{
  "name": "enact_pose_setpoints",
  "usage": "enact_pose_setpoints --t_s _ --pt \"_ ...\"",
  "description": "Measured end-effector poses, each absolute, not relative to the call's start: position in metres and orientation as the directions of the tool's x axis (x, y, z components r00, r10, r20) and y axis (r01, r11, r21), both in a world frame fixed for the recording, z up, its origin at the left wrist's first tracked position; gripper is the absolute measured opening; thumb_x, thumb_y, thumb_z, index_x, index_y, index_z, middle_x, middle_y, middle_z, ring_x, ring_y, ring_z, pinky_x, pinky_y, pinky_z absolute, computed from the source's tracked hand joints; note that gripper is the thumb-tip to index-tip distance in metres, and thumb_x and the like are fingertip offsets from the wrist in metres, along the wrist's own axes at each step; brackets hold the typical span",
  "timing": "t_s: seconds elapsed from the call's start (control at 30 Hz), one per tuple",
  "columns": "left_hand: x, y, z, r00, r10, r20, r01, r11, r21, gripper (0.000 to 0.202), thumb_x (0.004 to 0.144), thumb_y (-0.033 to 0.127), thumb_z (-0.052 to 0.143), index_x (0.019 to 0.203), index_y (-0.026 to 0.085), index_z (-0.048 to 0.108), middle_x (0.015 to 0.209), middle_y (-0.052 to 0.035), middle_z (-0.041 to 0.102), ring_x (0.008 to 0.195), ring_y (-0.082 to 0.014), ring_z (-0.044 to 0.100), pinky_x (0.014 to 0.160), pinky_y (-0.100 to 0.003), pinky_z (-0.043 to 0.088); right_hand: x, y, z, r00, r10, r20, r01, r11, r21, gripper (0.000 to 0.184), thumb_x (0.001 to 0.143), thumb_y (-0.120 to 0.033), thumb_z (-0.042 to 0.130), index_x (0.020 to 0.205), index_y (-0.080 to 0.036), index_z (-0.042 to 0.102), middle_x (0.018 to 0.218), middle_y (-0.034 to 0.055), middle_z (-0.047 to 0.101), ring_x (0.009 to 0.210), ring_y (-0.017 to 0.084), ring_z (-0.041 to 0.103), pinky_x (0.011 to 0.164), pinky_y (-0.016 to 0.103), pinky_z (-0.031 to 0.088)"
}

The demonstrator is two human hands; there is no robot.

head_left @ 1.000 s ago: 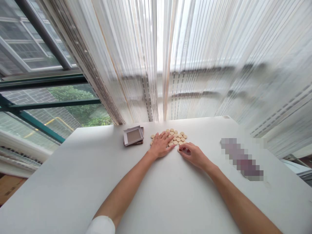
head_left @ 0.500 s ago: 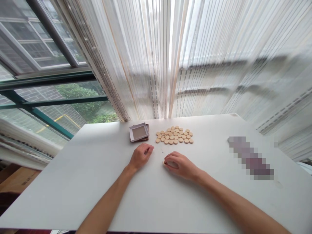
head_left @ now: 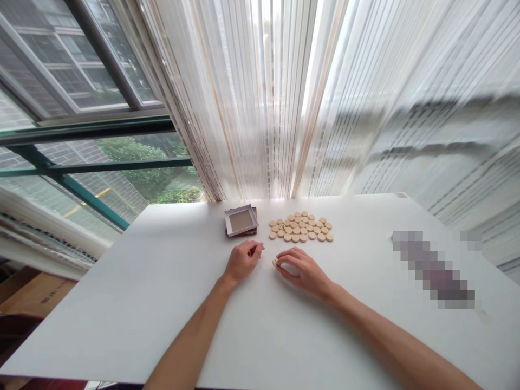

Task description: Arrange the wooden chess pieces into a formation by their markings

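White table [head_left: 162, 303] fills the lower half of the view, with its far edge against long, pale striped curtains [head_left: 325, 108]. Left of the curtains is a window [head_left: 81, 108] with dark green frame bars, and greenery and a brick wall show outside.

Near the far edge lies a small square box [head_left: 241, 220], shallow and open-topped, with a pale rim and a brown inside; it sits on something dark of about the same size. Just to its right is a pile [head_left: 300, 227] of round, light wooden discs, lying flat in a tight cluster of rough rows that touch one another. Well to the right, a pixelated patch [head_left: 433, 271] covers part of the table.

Both bare forearms reach in from the near edge.

The left hand [head_left: 242, 261] rests on the table in front of the box, knuckles up. Its fingers are curled in, and the thumb and forefinger tips are close together. Whether they hold anything cannot be told.

The right hand [head_left: 304, 271] rests just beside it, in front of the pile and apart from it. Its fingers are bent down and point left. The thumb and forefinger tips close on the right edge of 1 disc [head_left: 275, 262], which lies flat on the table between the 2 hands, away from the pile. The other fingers arch loosely above the table.
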State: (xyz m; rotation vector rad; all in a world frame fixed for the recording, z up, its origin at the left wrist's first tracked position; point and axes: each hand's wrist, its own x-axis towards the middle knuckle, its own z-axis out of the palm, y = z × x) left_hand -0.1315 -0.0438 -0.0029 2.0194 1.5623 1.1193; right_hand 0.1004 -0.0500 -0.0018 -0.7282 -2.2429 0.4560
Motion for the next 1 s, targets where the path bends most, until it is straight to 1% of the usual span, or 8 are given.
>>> enact_pose_setpoints --t_s 0.33,0.43,0.57,0.63,0.67,0.77,0.87,1.0 --pt "-0.132 -0.044 -0.002 0.080 0.930 0.358 0.646 -0.322 0.692 0.032 0.097 0.036 0.051 0.084 0.017 0.073 0.066 -0.0010 0.067 0.061 -0.0133 0.058 0.064 -0.024 0.045 0.110 -0.047 0.007 -0.676 0.599 0.429 0.367 0.778 -0.509 0.020 0.095 -0.021 0.060 0.112 -0.025 0.070 0.111 0.0076 0.072 0.106 0.023 0.064 0.095 0.040 0.051" --pt "-0.132 -0.045 -0.001 0.095 0.929 0.357 0.658 -0.328 0.678 0.031 0.097 0.035 0.051 0.085 0.017 0.073 0.067 -0.0010 0.066 0.061 -0.0134 0.057 0.063 -0.025 0.045 0.112 -0.051 0.009 -0.695 0.587 0.415 0.356 0.783 -0.511 0.027 0.093 -0.020 0.061 0.119 -0.026 0.068 0.116 0.0074 0.072 0.112 0.024 0.062 0.099 0.041 0.049" --pt "-0.131 -0.050 0.004 0.178 0.909 0.377 0.652 -0.396 0.647 0.022 0.094 0.032 0.055 0.089 0.018 0.072 0.079 -0.0028 0.069 0.067 -0.0138 0.058 0.065 -0.026 0.047 0.117 -0.054 0.009 -0.700 0.585 0.409 0.340 0.777 -0.530 0.036 0.091 -0.019 0.063 0.125 -0.027 0.065 0.123 0.0076 0.070 0.117 0.026 0.060 0.102 0.044 0.049" --pt "-0.129 -0.054 0.009 0.257 0.884 0.390 0.620 -0.460 0.635 0.015 0.090 0.028 0.060 0.096 0.019 0.070 0.089 -0.0038 0.070 0.073 -0.0144 0.060 0.070 -0.027 0.049 0.121 -0.052 0.008 -0.659 0.617 0.431 0.338 0.754 -0.564 0.033 0.092 -0.018 0.059 0.123 -0.026 0.065 0.120 0.0085 0.069 0.112 0.024 0.062 0.098 0.041 0.051" --pt "-0.128 -0.057 0.011 0.300 0.870 0.391 0.599 -0.491 0.633 0.016 0.088 0.025 0.061 0.102 0.020 0.069 0.095 -0.0043 0.071 0.077 -0.0149 0.061 0.074 -0.028 0.050 0.124 -0.049 0.007 -0.623 0.642 0.447 0.343 0.738 -0.582 0.030 0.093 -0.017 0.057 0.120 -0.026 0.066 0.117 0.0089 0.069 0.109 0.023 0.064 0.095 0.040 0.053" --pt "-0.122 -0.065 0.017 0.425 0.828 0.365 0.547 -0.557 0.625 0.031 0.082 0.017 0.065 0.112 0.022 0.066 0.105 -0.0047 0.071 0.084 -0.0166 0.061 0.084 -0.032 0.050 0.134 -0.039 0.005 -0.479 0.722 0.499 0.381 0.683 -0.623 0.022 0.095 -0.018 0.054 0.108 -0.024 0.069 0.104 0.0080 0.070 0.097 0.021 0.066 0.087 0.037 0.054" --pt "-0.116 -0.069 0.020 0.519 0.791 0.325 0.527 -0.595 0.607 0.037 0.076 0.011 0.066 0.111 0.023 0.067 0.106 -0.0035 0.072 0.084 -0.0176 0.060 0.086 -0.034 0.050 0.141 -0.031 0.005 -0.347 0.795 0.498 0.422 0.606 -0.674 0.018 0.094 -0.019 0.055 0.102 -0.024 0.070 0.096 0.0059 0.071 0.089 0.021 0.066 0.081 0.035 0.054" --pt "-0.113 -0.070 0.021 0.528 0.791 0.310 0.549 -0.596 0.586 0.031 0.078 0.010 0.065 0.105 0.023 0.069 0.100 -0.0027 0.072 0.080 -0.0174 0.059 0.086 -0.035 0.049 0.142 -0.027 0.006 -0.256 0.854 0.454 0.434 0.521 -0.735 0.016 0.094 -0.022 0.055 0.099 -0.023 0.071 0.093 0.0048 0.072 0.080 0.019 0.065 0.074 0.032 0.054"
